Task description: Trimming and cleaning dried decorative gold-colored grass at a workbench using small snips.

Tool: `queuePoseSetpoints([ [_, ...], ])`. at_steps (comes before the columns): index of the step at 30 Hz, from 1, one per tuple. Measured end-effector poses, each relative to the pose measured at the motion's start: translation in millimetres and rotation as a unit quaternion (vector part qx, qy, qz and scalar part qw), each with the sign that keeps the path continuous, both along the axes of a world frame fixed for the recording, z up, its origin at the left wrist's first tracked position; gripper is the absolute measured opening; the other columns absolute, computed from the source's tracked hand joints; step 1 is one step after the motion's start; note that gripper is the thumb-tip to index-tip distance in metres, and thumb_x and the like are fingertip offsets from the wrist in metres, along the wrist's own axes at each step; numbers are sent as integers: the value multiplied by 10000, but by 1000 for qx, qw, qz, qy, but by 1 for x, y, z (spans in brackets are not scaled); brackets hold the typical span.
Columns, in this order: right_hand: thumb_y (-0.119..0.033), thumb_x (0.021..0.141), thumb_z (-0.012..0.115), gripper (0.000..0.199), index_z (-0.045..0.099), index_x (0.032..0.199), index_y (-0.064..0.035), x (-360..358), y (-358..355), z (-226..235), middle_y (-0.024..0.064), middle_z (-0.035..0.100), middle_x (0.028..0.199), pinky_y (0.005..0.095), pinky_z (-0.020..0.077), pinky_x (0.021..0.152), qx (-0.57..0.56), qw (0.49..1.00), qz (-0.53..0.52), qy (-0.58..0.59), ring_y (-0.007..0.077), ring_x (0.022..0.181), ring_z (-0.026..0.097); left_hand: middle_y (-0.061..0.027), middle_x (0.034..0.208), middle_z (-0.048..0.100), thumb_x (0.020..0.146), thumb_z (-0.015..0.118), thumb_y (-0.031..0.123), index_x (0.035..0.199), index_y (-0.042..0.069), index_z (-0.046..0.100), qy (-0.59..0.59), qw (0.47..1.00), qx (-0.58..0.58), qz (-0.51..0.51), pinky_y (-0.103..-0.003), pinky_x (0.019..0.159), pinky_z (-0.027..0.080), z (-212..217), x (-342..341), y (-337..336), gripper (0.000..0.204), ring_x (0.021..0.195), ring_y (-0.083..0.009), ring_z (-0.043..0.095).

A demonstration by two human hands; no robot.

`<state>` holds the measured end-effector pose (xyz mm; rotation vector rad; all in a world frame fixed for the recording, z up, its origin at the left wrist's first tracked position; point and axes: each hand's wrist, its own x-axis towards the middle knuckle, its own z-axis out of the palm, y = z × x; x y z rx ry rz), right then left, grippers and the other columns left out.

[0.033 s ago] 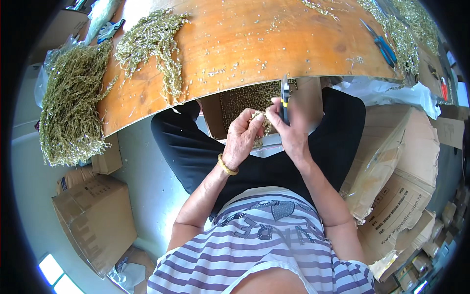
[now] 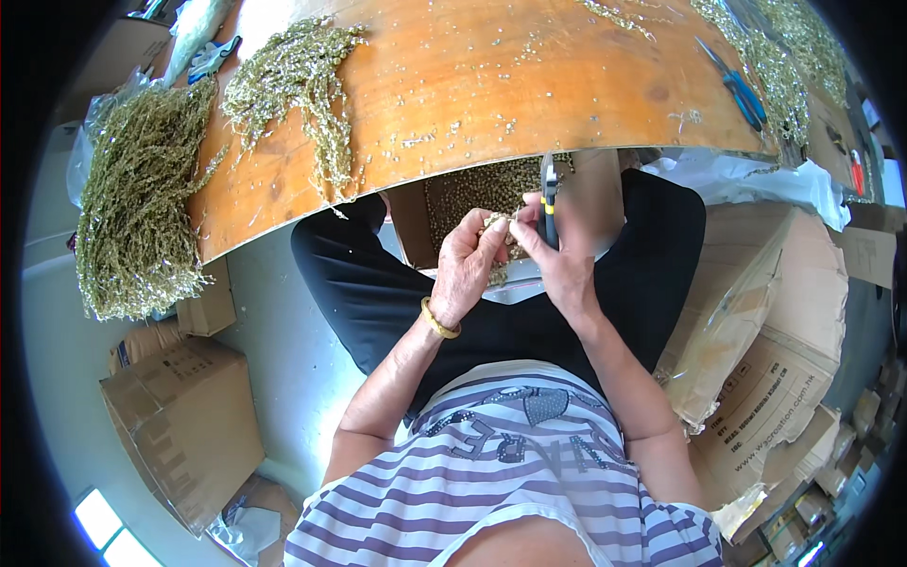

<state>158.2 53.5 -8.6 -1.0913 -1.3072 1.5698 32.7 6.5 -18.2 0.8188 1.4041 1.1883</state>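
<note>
My left hand (image 2: 463, 269), with a gold-coloured bangle at the wrist, pinches a short bunch of gold bead strands (image 2: 499, 274) over my lap. Against its fingertips, the thumb of my right hand (image 2: 570, 274) touches the beads. That same right hand holds a pair of pliers (image 2: 548, 203) with dark and yellow handles, jaws pointing up toward the table edge. A blur covers part of the space beside the pliers. Under both hands, an open cardboard box (image 2: 410, 227) holds many small gold beads (image 2: 472, 194).
The wooden table (image 2: 453, 76) bears scattered beads. A thick gold bundle (image 2: 146, 198) hangs off its left edge beside a smaller bead heap (image 2: 293, 76). Blue-handled pliers (image 2: 742, 93) lie at right near more strands (image 2: 779, 90). Cartons (image 2: 189, 416) and torn cardboard (image 2: 770, 378) stand either side.
My right hand and its pliers have shifted slightly down, and the right thumb has come closer to the left fingertips. The left hand stays almost in place.
</note>
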Motion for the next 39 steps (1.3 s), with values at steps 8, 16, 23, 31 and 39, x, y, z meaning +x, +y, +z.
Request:
queuePoseSetpoints([
  [8,-23,763,637,346,487,1074,-13,6,-7,-12,70,598,961,266,476,766,102,994,27,2,140,870,586,30,636,482,919,468,253,831,60,543,-126,992,-20,-1,-185,559,334,1,-4,2,225,592,-38,411],
  [16,-38,780,633,296,512,1049,-14,9,-7,-15,59,605,893,251,479,720,161,984,18,-69,119,804,592,16,688,487,913,468,238,901,45,534,-287,954,-77,-43,-200,589,340,-5,-12,2,205,656,-54,425],
  [23,-58,807,614,255,516,1041,-23,11,-5,-16,25,573,812,215,467,660,73,997,20,-9,78,727,554,14,885,525,906,503,198,1121,24,471,-79,996,26,-35,-196,661,402,3,2,-5,278,735,-41,467],
  [31,-31,807,598,231,529,1027,-27,8,-6,-20,8,563,807,216,461,645,49,999,-11,12,63,709,535,22,791,551,885,529,112,1005,-3,540,26,999,37,-12,-172,652,421,-5,5,-10,166,723,-25,484],
  [39,-66,780,631,288,516,1040,-22,11,-4,-13,39,573,820,237,467,651,44,998,28,-39,95,707,550,19,776,548,904,499,148,997,-11,546,-110,994,18,-14,-176,613,399,-12,1,-10,190,676,-36,461],
])
